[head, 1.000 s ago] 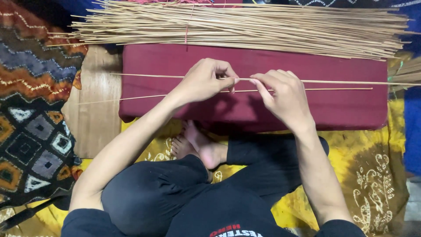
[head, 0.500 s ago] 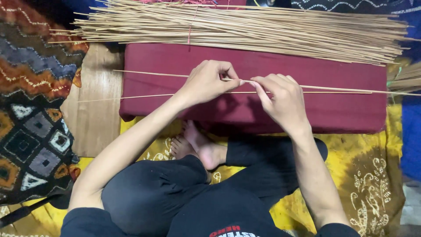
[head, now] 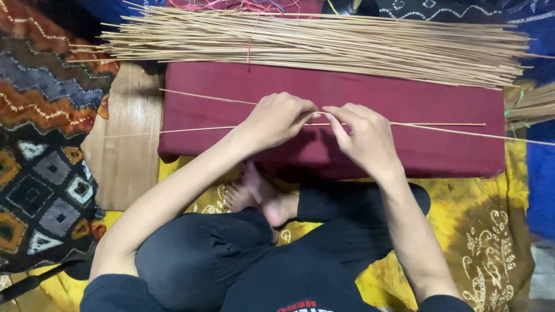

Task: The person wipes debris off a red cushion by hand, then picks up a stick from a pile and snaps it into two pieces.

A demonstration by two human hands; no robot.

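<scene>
Two long thin sticks (head: 439, 125) lie crossed over a dark red cushion (head: 439, 147) in front of me. My left hand (head: 277, 118) and my right hand (head: 361, 138) meet at the middle of the cushion, fingers pinched on the sticks where they cross. A large bundle of the same pale sticks (head: 324, 43) lies along the far edge of the cushion, tied with a thin red thread.
A patterned rug (head: 40, 138) lies at the left beside a bare wooden board (head: 130, 156). Yellow printed cloth (head: 491, 231) covers the floor under my crossed legs and bare feet (head: 260, 196). More stick ends (head: 535, 107) poke in at the right edge.
Both hands stay pinched on the sticks at the cushion's middle; the sticks have shifted slightly, the upper one tilting a little more across the cushion.
</scene>
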